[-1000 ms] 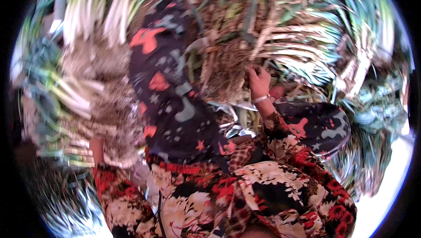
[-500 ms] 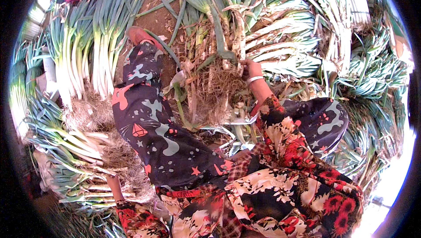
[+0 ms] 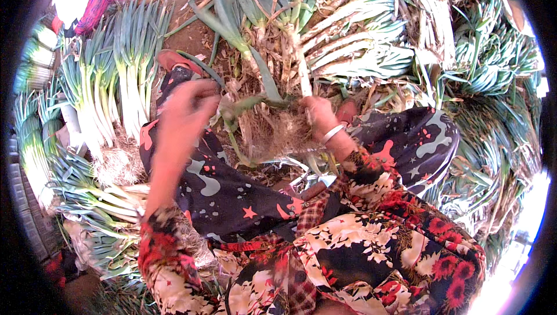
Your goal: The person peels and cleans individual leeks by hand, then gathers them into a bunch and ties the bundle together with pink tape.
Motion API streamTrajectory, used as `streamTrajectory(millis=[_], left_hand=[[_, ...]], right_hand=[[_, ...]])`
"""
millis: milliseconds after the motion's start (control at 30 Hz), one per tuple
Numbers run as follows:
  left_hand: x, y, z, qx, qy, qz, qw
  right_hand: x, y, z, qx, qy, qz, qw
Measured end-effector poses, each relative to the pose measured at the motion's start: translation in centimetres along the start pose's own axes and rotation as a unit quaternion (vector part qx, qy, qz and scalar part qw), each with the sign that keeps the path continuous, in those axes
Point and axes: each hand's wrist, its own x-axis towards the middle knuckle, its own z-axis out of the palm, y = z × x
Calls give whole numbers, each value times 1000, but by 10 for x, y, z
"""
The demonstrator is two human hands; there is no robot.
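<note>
My right hand (image 3: 320, 115), with a pale bracelet at the wrist, is closed round the root end of a leek stalk (image 3: 302, 70). That stalk belongs to a loose heap of unpeeled leeks (image 3: 255, 19) in front of me, their green tops pointing away. Beside the hand, the heap's tangled brown roots (image 3: 281, 132) look smeared by motion. Raised above my left leg, my left hand (image 3: 194, 97) is blurred, and I cannot make out its fingers or anything in them. A bent green leaf (image 3: 246, 104) lies between both hands.
Cleaned white leeks (image 3: 127, 83) stand in bunches at the left, with more leeks (image 3: 104, 199) lying nearer me. Stacked leeks (image 3: 365, 42) fill the far right, and bundles (image 3: 487, 71) line the right side. At the far left sits a person in a striped sleeve (image 3: 96, 4).
My left hand has come up from the leeks at the lower left toward the heap. My right hand has moved slightly nearer me and left. The whole view has shifted a little.
</note>
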Motion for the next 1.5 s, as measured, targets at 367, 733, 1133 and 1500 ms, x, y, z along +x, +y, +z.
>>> streamTrajectory(millis=[367,733,1133,1500], left_hand=[[-5,-81,222,113,-46,-193,974],[20,9,168,-344,-149,-235,897],[-120,30,-8,-200,110,-68,971],[-347,-135,-142,5,495,-391,776]], right_hand=[[-139,-103,28,183,-98,-49,977],[-89,-59,32,280,-107,211,930],[-172,-24,116,-48,-342,-163,924],[-159,-17,143,-188,-280,-183,923]])
